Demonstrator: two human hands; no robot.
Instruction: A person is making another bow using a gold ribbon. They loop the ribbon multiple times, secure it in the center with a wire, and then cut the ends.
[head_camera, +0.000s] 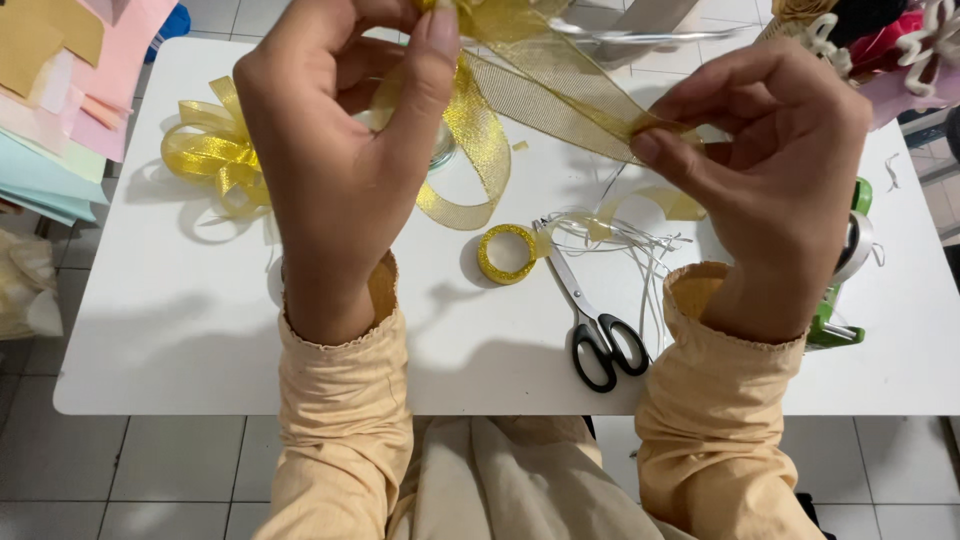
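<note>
Head view: left hand (340, 170) pinches the gathered end of the gold mesh ribbon (545, 95) up top, right hand (770, 170) pinches its free tail, strip held taut between them above the white table (180, 320). Judgement: keep tension even, fold flat, don't let the mesh twist. Finished gold bow (215, 150) lies left; scissors (595, 320) and ribbon roll (507, 253) sit below.

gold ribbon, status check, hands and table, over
Left hand and right hand both pinching the gold ribbon, stretched between them above the table. Finished bow, ribbon roll, scissors lying below. Nothing obstructing.
</note>
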